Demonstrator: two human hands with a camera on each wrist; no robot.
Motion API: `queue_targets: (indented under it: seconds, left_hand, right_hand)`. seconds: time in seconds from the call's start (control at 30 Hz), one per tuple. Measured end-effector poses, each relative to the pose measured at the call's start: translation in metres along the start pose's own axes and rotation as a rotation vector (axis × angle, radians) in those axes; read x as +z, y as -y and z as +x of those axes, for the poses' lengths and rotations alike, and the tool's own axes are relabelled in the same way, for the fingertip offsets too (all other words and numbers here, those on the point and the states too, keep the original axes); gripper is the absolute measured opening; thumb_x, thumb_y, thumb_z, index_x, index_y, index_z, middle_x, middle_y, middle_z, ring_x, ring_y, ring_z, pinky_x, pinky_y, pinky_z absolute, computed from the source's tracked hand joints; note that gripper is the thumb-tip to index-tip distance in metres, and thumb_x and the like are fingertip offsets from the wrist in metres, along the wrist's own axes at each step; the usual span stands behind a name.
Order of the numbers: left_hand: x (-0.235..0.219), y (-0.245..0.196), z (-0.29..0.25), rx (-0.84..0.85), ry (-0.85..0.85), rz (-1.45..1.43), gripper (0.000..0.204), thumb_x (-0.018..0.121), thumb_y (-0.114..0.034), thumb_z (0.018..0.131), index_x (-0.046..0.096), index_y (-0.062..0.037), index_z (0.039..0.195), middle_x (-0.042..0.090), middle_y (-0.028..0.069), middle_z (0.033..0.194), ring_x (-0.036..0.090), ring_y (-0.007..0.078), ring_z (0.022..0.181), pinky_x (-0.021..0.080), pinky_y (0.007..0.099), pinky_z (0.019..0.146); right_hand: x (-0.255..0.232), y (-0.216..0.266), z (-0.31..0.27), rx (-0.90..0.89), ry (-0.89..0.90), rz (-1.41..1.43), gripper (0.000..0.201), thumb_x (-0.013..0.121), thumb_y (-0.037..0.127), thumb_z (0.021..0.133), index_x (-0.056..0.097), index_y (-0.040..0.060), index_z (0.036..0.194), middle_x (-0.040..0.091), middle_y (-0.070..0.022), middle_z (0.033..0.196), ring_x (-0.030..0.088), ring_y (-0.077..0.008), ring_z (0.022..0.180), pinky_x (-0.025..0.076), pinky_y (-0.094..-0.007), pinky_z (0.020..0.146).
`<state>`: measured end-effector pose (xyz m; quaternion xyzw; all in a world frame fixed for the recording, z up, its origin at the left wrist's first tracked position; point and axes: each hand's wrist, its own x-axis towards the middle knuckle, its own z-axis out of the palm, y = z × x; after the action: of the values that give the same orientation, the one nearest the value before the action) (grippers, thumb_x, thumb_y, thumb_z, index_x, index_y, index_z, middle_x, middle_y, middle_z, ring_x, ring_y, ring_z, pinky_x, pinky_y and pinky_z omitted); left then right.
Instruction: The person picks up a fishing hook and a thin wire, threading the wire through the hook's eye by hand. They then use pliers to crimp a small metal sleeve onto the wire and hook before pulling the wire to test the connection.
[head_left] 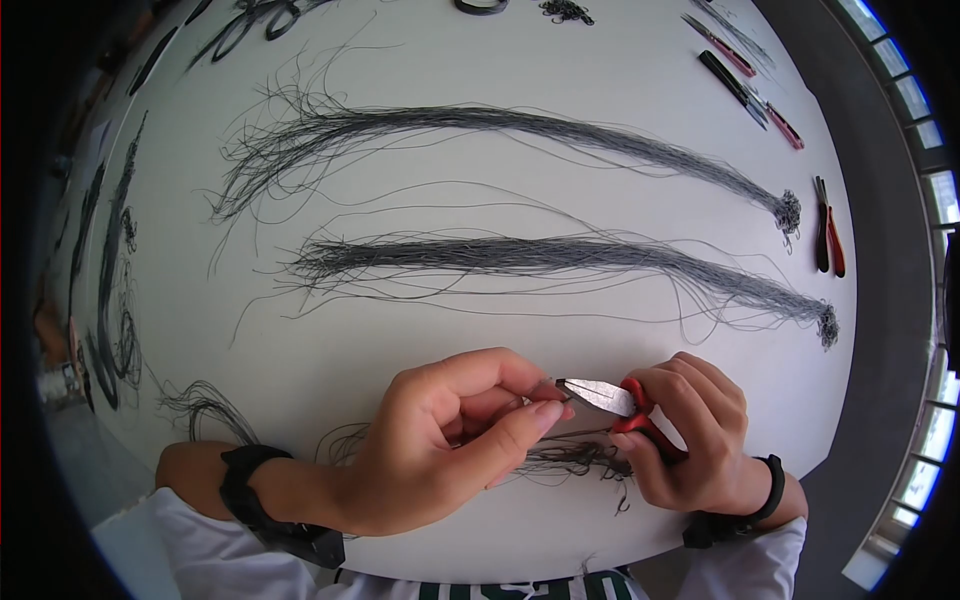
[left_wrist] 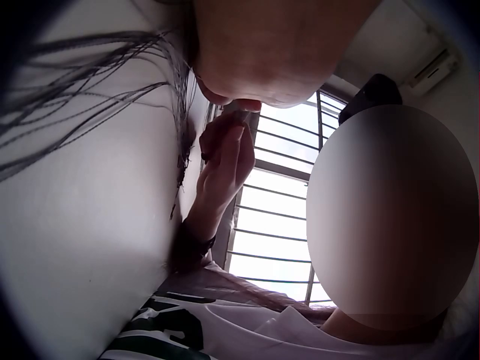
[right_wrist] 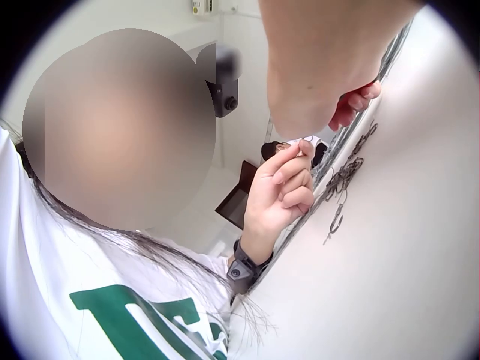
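Note:
In the head view my left hand [head_left: 450,440] pinches something small and thin between thumb and forefinger; its details are too small to tell. My right hand [head_left: 695,430] grips red-handled pliers [head_left: 600,396], their metal tips at the left fingertips. Whether the jaws touch the small thing I cannot tell. Beneath both hands lies a bundle of dark strands [head_left: 575,455] with knotted ends at the right, partly hidden by the left hand. The left wrist view shows strands [left_wrist: 90,82] beside the hand; the right wrist view shows the knotted ends [right_wrist: 345,176] on the table.
Two long strand bundles [head_left: 480,118] [head_left: 500,255] stretch across the white table [head_left: 520,355]. At the right are another pair of pliers [head_left: 828,230] and several cutting tools [head_left: 735,88]. More dark strands [head_left: 115,250] lie along the left edge, and a small dark pile [head_left: 566,11] at the far edge.

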<state>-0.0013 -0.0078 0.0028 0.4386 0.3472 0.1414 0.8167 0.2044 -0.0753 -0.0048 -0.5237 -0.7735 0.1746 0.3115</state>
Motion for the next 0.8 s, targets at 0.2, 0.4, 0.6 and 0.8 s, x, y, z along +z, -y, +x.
queue_targets:
  seconds: [0.2,0.4,0.6,0.8]
  left_hand:
    - [0.0,0.0026,0.0003,0.037,-0.01,0.015,0.012,0.049,-0.004,0.089,0.051,0.0057,0.096,0.057,0.0049,0.071,0.043,0.0037,0.049,0.035,0.0192,0.045]
    - [-0.0002,0.0043,0.0007,0.086,-0.05,-0.001,0.012,0.048,-0.004,0.09,0.051,0.0059,0.097,0.056,0.0047,0.068,0.044,0.0037,0.049,0.035,0.019,0.045]
    - [0.0004,0.0049,0.0003,0.107,-0.057,0.024,0.012,0.048,-0.004,0.09,0.05,0.0057,0.097,0.056,0.0041,0.066,0.044,0.0033,0.049,0.035,0.0188,0.045]
    - [0.0012,0.0043,0.0004,0.11,-0.057,0.054,0.011,0.047,-0.004,0.091,0.05,0.0055,0.096,0.052,0.0016,0.062,0.043,0.0023,0.049,0.037,0.0188,0.048]
  right_hand:
    - [-0.0011,0.0021,0.001,0.051,0.027,0.012,0.03,0.071,0.012,0.066,0.056,-0.0031,0.087,0.052,-0.0087,0.067,0.046,-0.0216,0.053,0.038,-0.0309,0.049]
    - [-0.0018,0.0031,0.0001,0.065,0.045,-0.01,0.034,0.072,0.014,0.066,0.055,-0.0034,0.09,0.053,-0.0103,0.073,0.047,-0.0232,0.057,0.037,-0.0325,0.052]
    - [-0.0008,0.0062,-0.0006,0.065,0.05,-0.025,0.03,0.071,0.01,0.065,0.055,-0.0033,0.087,0.052,-0.0088,0.069,0.047,-0.022,0.053,0.038,-0.0313,0.049]
    - [-0.0012,0.0051,-0.0017,0.079,0.047,0.034,0.027,0.071,0.007,0.065,0.055,-0.0034,0.085,0.049,-0.0087,0.064,0.046,-0.0219,0.049,0.038,-0.0307,0.045]
